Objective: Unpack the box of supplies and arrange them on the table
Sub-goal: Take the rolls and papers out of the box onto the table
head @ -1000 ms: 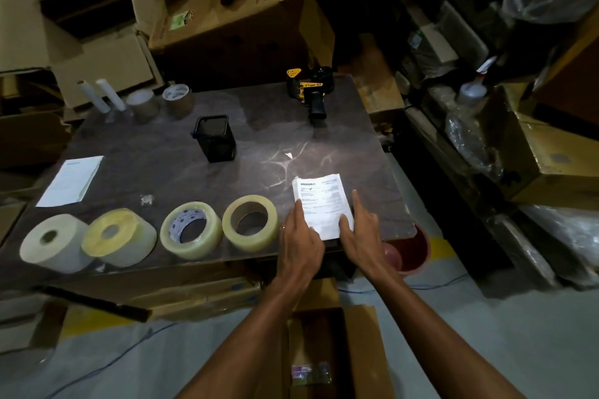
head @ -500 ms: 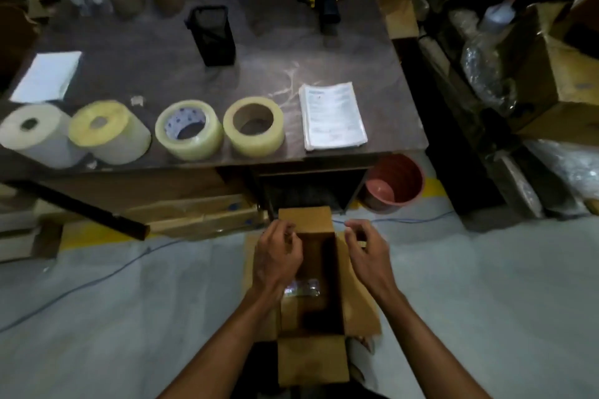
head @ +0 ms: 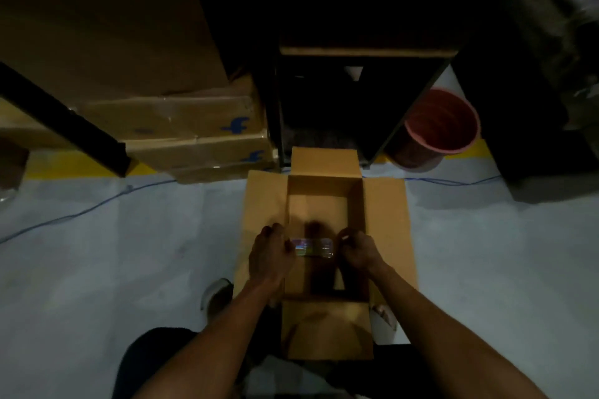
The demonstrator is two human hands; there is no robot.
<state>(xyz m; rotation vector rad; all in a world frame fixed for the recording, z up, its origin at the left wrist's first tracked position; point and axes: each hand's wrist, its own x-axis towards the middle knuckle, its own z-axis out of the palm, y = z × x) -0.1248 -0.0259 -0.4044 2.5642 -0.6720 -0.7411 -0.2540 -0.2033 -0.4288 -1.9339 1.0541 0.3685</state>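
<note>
An open cardboard box (head: 385, 220) stands on the floor below me, all flaps folded out. Inside it, a small shiny clear-wrapped packet (head: 312, 247) is held between both hands. My left hand (head: 270, 254) grips its left end. My right hand (head: 358, 249) pinches its right end with curled fingers. The rest of the box floor looks bare. The table top is out of view; only its dark underside and legs show above the box.
Flattened cartons with blue logos (head: 201, 139) are stacked on the left under the table. A red bucket (head: 437, 129) stands to the right of the table leg. A blue cable (head: 81, 210) crosses the grey floor. My shoe (head: 217, 296) sits left of the box.
The hands left the paper stack on the table, dropped into the box, and now hold the packet at both ends. The view tilted down, losing the table top.
</note>
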